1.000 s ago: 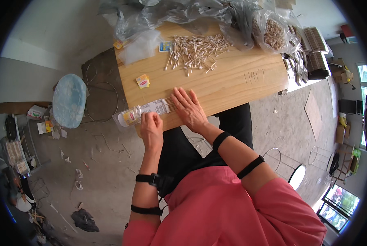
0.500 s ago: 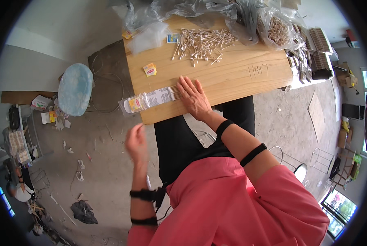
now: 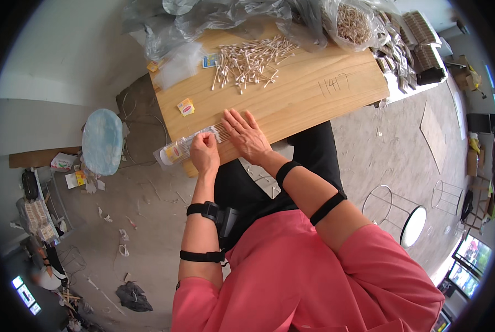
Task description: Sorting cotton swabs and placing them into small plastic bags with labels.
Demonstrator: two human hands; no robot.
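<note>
Covering swabs (image 3: 221,133) — right hand (image 3: 250,140) flat, left hand (image 3: 205,152) closed (contents hidden) over packet (image 3: 172,153).

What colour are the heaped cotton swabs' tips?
White: the heaped cotton swabs show best in the head view.

The tabletop (image 3: 300,98) is passable between swab pile (image 3: 248,60) and clear package (image 3: 173,152), except where a yellow card (image 3: 185,107) lies.

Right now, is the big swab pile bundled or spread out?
Spread out: the cotton swabs lie loose and crisscrossed on the wooden table, pointing many ways.
</note>
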